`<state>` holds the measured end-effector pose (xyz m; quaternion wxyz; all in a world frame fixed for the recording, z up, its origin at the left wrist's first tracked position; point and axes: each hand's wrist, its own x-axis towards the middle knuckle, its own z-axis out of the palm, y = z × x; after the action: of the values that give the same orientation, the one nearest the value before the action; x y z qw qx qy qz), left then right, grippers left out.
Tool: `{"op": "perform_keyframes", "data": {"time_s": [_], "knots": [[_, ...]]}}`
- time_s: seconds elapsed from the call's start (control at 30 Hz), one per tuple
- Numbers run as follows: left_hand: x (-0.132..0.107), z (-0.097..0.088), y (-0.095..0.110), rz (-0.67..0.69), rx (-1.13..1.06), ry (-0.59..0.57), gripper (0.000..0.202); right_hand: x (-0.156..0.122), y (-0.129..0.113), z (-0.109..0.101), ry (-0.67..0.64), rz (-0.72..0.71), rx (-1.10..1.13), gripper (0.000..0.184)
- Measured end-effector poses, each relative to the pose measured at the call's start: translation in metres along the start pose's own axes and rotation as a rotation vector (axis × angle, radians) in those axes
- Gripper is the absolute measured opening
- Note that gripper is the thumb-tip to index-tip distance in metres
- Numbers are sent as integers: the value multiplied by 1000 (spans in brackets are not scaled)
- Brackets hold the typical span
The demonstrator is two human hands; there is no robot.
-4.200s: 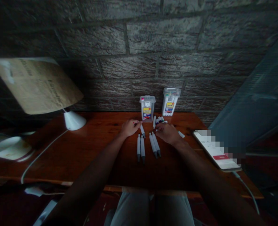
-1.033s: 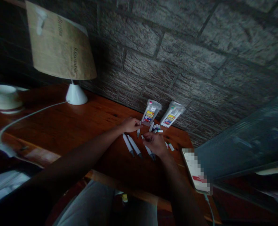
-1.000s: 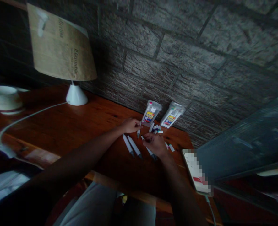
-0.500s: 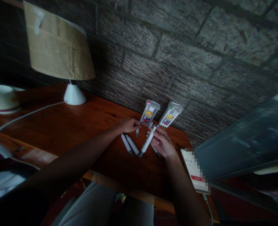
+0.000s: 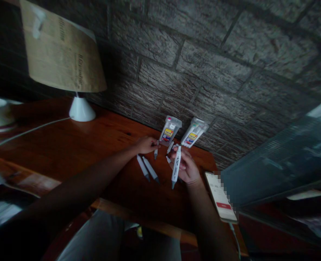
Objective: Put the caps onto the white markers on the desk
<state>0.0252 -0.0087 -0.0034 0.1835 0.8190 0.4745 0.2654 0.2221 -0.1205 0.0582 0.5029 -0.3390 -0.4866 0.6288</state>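
While the left hand (image 5: 145, 144) rests low on the desk (image 5: 81, 145), the right hand (image 5: 187, 168) holds one white marker (image 5: 176, 164) clear of the wood.

Right fingers are wrapped round the barrel's upper half, with the dark tip pointing back toward the person. It is probably tilted that way for a look at it. Left fingertips are bunched at the top end of a short marker (image 5: 155, 154) lying on the desk; light too dim to tell whether they pinch or only touch it. A pair of markers (image 5: 147, 169) lies side by side between the hands, tips toward the near edge. Left case (image 5: 169, 129) and right case (image 5: 193, 131) lean on the brick wall (image 5: 204, 61) just behind, within easy reach. Phone (image 5: 220, 194) is at the right edge and the lamp (image 5: 62, 58) is well off left.
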Motion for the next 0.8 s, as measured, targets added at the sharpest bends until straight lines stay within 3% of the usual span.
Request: {"op": "perform_keyframes", "data": {"time_s": [0.13,0.3,0.43,0.57,0.63,0.7,0.8], "knots": [[0,-1,0,-3,-47,-8,34,6,2,-9,0,17,-130,36],[0,-1,2,-18,-24,-6,34,18,24,-24,63,-23,-693,30],[0,-2,4,-39,-65,8,38,20,41,-23,70,-101,-1099,20],[0,-1,3,-28,-89,18,36,18,39,-15,109,-226,-1196,19],[1,0,0,-24,-100,16,36,16,36,-10,12,-256,-1108,22],[4,0,-4,-28,-176,-19,42,13,35,-6,-167,-257,-1070,22],[9,-3,-12,-42,-393,-55,50,10,36,3,-303,-272,-1170,19]]}}
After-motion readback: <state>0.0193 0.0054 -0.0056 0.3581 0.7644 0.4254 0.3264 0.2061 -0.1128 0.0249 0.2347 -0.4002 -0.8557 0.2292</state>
